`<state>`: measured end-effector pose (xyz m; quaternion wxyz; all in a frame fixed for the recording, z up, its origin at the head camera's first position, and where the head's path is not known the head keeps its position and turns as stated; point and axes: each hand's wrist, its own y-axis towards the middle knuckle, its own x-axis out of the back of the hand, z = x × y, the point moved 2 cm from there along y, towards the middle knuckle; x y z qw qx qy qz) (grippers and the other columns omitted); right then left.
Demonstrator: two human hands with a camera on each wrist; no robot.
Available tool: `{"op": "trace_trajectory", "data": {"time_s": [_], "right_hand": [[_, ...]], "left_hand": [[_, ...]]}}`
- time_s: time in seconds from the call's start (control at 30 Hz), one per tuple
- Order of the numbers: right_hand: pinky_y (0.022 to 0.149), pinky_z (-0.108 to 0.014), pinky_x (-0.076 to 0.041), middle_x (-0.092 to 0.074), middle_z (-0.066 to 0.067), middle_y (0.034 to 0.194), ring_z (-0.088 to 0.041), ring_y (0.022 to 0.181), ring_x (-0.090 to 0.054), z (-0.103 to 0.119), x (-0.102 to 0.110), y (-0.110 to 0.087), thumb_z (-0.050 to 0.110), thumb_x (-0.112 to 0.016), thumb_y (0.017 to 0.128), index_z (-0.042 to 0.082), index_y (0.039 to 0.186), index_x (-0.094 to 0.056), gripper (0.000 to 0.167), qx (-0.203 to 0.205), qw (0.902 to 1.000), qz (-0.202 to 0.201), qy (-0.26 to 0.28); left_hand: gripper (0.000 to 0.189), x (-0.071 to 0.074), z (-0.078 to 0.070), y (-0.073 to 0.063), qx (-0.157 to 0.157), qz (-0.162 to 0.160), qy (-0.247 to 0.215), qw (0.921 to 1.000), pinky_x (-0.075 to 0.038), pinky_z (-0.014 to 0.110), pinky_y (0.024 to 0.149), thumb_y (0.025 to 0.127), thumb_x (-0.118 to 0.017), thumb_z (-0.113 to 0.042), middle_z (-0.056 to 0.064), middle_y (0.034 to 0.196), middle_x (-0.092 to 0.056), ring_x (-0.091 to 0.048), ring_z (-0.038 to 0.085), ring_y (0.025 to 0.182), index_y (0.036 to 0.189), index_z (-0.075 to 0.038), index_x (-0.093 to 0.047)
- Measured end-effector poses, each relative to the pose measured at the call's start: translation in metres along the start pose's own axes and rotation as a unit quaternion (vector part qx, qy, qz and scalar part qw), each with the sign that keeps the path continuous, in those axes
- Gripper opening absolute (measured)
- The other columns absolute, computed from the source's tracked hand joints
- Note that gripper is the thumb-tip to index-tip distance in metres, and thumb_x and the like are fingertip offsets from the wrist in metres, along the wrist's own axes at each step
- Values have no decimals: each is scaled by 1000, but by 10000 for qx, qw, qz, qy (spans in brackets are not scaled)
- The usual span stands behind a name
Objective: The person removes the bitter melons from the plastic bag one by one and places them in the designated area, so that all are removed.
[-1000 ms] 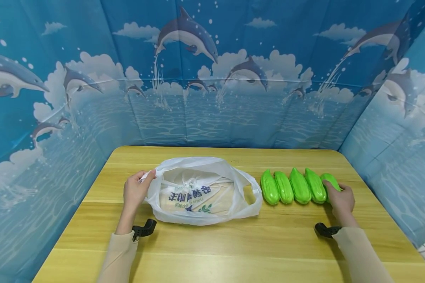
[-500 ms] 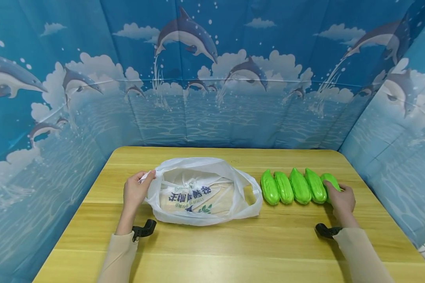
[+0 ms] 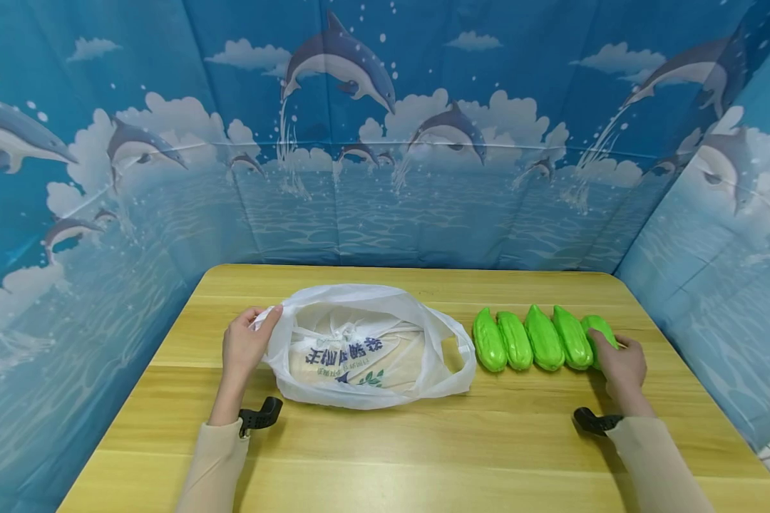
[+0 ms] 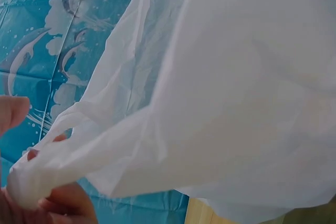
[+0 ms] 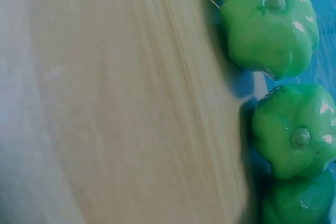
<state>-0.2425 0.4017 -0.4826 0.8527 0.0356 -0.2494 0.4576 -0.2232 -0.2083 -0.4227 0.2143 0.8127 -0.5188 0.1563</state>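
Observation:
In the head view my left hand (image 3: 247, 345) holds the left handle of a white plastic bag (image 3: 281, 377), whose mouth faces up. The left wrist view has the bag (image 4: 252, 93) stretched across it, with fingers (image 4: 73, 200) curled at its gathered handle. Inside sits a cream-coloured bag (image 3: 394, 360) with dark blue lettering and a leaf print. At the right, my right hand (image 3: 622, 367) grips the rightmost glossy green ridged vegetable (image 3: 598, 328), which it partly covers. Several similar green vegetables (image 3: 542, 338) lie side by side to its left; the right wrist view shows their stem ends (image 5: 300, 137).
Everything rests on a wood-grain table (image 3: 385, 463). A blue dolphin-print curtain (image 3: 385, 206) stands along its back and sides. Each wrist wears a black camera mount (image 3: 263, 415). The leftmost green vegetable (image 3: 489, 342) lies close to the bag's right handle.
The right hand has shifted very slightly to the right, still at the rightmost green vegetable. The left hand and the plastic bag have stayed nearly in place.

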Motion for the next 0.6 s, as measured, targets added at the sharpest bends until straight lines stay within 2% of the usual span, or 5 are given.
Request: {"op": "trace_trajectory", "data": {"time_s": [0.17,0.23,0.33,0.5,0.6], "right_hand": [[102,-54,-23,-21,-29,146,-46,130,-20,1,1,-2,59,-47,88,-3,147,-21,89,111,9998,-85,-114],[99,-56,-22,-25,-30,143,-48,128,-18,2,2,-3,57,-47,89,-4,146,-23,87,232,9991,-160,-317],[93,-59,-20,-28,-33,138,-49,124,-17,6,3,-6,56,-46,90,-5,145,-25,85,441,9962,-249,-715],[90,-62,-18,-21,-37,141,-51,123,-13,19,3,-8,59,-47,89,-3,146,-24,87,717,9912,-297,-1074],[92,-66,-13,-14,-37,144,-52,127,-7,35,-1,-14,58,-47,90,-2,147,-22,87,1014,9885,-310,-1074]], "left_hand": [[55,2,-1,0,-36,-183,428,9989,-41,34,63,85,-56,-61,14,96,-64,-57,27,77,105,-11,-62],[55,2,-2,-1,-103,-273,606,9977,-38,36,64,86,-55,-62,13,97,-63,-56,28,78,110,-13,-60],[57,2,0,-2,-231,-360,611,9972,-36,38,69,87,-55,-59,12,101,-56,-52,28,85,121,-14,-56],[62,6,0,-3,-670,-565,507,9949,-29,48,89,88,-59,-50,14,123,-45,-40,32,110,138,-15,-45],[66,11,-5,-4,-1142,-701,612,9891,-19,55,97,88,-62,-46,15,140,-35,-29,35,125,143,-18,-39]]}}
